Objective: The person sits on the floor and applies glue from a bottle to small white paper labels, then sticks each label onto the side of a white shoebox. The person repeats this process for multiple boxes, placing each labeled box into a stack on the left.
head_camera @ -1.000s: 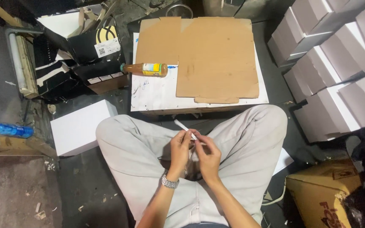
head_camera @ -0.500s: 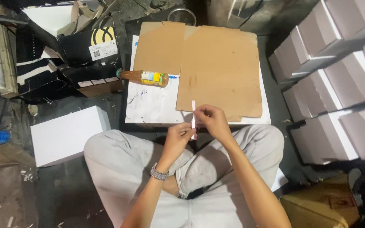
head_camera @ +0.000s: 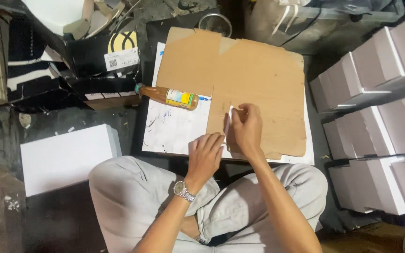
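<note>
Flattened cardboard sheet [head_camera: 258, 89] lying across the white board [head_camera: 174, 131], amber bottle [head_camera: 167, 96] resting beside it; right hand [head_camera: 247, 129] pinching a small white strip [head_camera: 228, 121] against the cardboard, left hand [head_camera: 206, 157] curling loosely beside it, gripping nothing visible.

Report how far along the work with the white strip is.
Done: closed white boxes stand stacked at the right. In hand: the right hand and left hand hold a thin white strip over the cardboard sheet. Left: one white box lies apart beside the knee.
</note>
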